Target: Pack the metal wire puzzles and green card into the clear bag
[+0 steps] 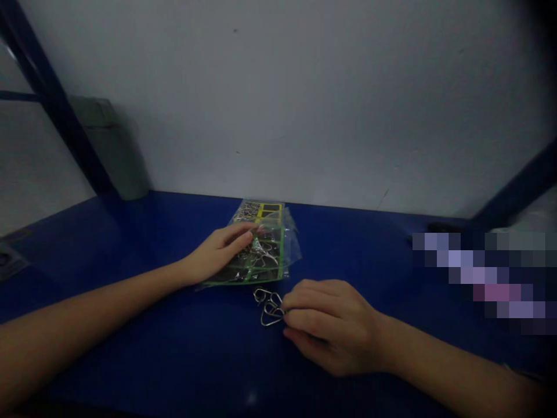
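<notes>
My left hand (220,252) lies flat on a stack of clear plastic packets (265,244) with green-edged cards and metal wire shapes inside; its fingers are stretched out over the packets. My right hand (331,331) rests on the blue table (152,348) just in front of the packets, fingers curled and pinched on a set of linked metal wire puzzle rings (268,306). The rings lie on the table at the fingertips, to the left of that hand.
A white wall rises behind the table. Dark blue frame bars (56,98) slant at the left and right. A grey-green box-like object (115,154) stands at the back left corner. A blurred patch (487,278) covers something at the right.
</notes>
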